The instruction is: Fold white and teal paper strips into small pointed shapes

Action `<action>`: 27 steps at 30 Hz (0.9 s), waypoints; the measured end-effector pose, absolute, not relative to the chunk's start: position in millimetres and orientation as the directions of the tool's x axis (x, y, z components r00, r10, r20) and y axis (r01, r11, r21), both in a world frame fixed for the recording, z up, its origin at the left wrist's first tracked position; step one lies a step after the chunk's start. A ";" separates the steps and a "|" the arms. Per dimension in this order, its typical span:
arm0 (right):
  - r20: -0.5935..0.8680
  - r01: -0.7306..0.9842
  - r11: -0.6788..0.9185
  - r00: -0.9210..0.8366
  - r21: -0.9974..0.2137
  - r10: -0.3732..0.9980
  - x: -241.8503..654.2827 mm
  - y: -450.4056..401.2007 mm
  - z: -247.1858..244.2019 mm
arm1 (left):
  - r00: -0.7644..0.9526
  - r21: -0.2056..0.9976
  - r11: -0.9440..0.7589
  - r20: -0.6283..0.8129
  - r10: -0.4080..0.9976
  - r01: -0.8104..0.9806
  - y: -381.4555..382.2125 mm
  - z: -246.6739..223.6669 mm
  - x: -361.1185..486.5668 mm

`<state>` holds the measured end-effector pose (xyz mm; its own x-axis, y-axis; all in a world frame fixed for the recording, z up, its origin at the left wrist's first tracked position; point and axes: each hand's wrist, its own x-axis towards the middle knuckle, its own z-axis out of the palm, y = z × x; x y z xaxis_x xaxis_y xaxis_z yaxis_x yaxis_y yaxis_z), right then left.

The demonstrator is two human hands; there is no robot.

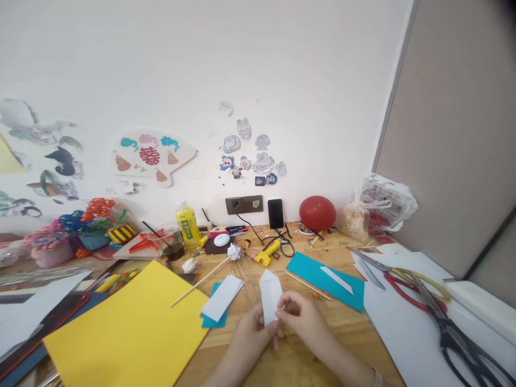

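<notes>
A folded white paper strip [271, 293] with a pointed top stands upright between my hands, above the wooden table. My left hand [258, 328] grips its lower left part, thumb across the bottom. At the strip's right edge, my right hand [297, 312] pinches the paper between thumb and fingertips. White strips [224, 297] lie on blue paper [214, 319] just left of my hands. To the right is a blue sheet [310, 267] with a narrow white strip [337, 280] on it.
Yellow paper [133, 328] covers the left side. Scissors [451, 328] lie on white sheets [397, 322] at right. Behind are a yellow glue gun [267, 253], a wooden stick [199, 282], a yellow bottle [188, 226], a phone [276, 214] and a red balloon [317, 213].
</notes>
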<state>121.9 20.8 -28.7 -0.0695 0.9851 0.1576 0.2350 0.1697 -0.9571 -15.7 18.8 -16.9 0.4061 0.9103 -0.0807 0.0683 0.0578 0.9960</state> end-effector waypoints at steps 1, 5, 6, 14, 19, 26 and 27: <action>0.160 0.239 0.173 -0.072 -0.956 0.985 122.2 21.0 -29.1 | 0.405 0.995 0.065 -0.087 0.910 0.069 18.5 -16.6 -15.6; 0.164 0.247 0.178 -0.078 -0.952 0.983 122.2 21.2 -28.0 | 0.394 0.994 0.039 -0.076 0.916 0.101 17.5 -18.6 -15.7; 0.162 0.241 0.177 -0.083 -0.954 0.983 122.1 21.4 -27.7 | 0.393 0.993 0.023 -0.066 0.917 0.113 17.2 -19.4 -15.9; 0.165 0.283 0.175 -0.062 -0.943 0.984 121.7 20.6 -26.6 | 0.368 0.984 0.013 -0.079 0.927 0.179 15.7 -19.8 -16.1; 0.151 0.262 0.161 -0.060 -0.952 0.987 121.1 17.6 -24.2 | 0.381 0.985 0.061 -0.119 0.917 0.161 15.8 -18.3 -16.6; 0.140 0.266 0.156 -0.078 -0.951 0.987 120.9 16.5 -21.3 | 0.391 0.987 0.086 -0.132 0.911 0.133 17.9 -23.6 -17.7; 0.142 0.262 0.158 -0.077 -0.952 0.987 121.0 16.6 -21.2 | 0.396 0.986 0.094 -0.141 0.908 0.136 17.6 -23.8 -17.8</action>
